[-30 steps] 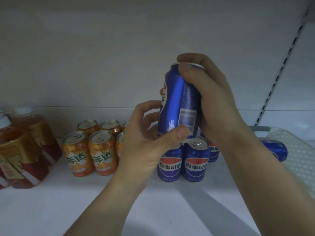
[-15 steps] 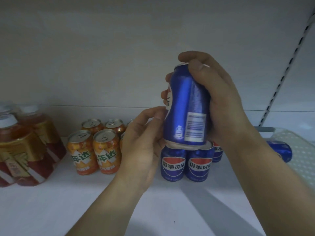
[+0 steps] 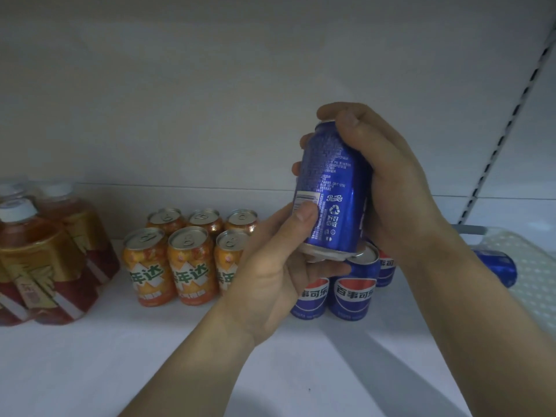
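Right hand (image 3: 388, 182) and left hand (image 3: 270, 266) gripped a Pepsi can (image 3: 334, 191) just above the shelved Pepsi cans (image 3: 355, 293); turned within the last second, its fine print faced out, suggesting label alignment.

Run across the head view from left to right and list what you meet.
Tea bottles → orange cans → left hand → held blue can → right hand → lying blue can in the white basket. The standing blue cans below the held one overlap it, so they are left out.
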`<state>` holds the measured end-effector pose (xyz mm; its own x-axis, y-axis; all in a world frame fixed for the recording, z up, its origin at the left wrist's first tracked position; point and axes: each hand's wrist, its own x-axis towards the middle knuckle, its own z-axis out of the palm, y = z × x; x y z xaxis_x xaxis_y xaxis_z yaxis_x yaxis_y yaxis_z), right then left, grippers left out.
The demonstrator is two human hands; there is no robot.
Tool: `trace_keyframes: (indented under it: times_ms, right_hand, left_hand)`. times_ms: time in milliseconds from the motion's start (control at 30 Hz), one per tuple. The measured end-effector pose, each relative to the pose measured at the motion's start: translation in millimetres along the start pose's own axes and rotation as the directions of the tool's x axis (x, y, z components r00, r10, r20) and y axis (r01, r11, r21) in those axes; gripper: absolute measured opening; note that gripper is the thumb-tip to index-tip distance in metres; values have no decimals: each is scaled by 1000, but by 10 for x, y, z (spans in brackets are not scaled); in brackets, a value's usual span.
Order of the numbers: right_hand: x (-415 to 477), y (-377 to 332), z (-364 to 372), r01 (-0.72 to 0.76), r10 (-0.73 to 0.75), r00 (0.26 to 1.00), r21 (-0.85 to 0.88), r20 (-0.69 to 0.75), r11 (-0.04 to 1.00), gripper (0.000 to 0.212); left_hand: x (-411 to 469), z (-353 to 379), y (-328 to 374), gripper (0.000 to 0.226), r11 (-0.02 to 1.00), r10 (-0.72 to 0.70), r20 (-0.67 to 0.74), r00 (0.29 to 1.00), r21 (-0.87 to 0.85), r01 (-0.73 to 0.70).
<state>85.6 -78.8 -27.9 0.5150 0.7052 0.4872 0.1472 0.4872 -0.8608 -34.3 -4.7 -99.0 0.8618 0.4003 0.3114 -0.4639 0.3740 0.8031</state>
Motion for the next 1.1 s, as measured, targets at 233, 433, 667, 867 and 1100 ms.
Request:
trace_keyframes:
  times_ms: [233,433,667,867,1100]
  right_hand:
    - [4,74,-33,25,-25,999,4,-34,1000,32]
    - [14,76,-22,1,0,1000,27,-26,1000,32]
    - [10,30,6,10,-10,1000,61,-3,998,35]
    - [-11,-59,-67,40,-41,998,30,43,999,38]
    - [-39,-101,-70,97,-95,994,23,-58,995,25]
  left_hand:
    - [13,82,-21,75,863,293,-230,928,482,-153]
    - [-16,140,-109,77,606,587,-191,787,748,-270]
    - [-41,179,-110,76,571,625,-161,764,762,-307]
    - [-40,118,-23,67,776,421,-123,899,561,-287]
    - [-48,231,-84,71,873,307,-134,942,434,-223]
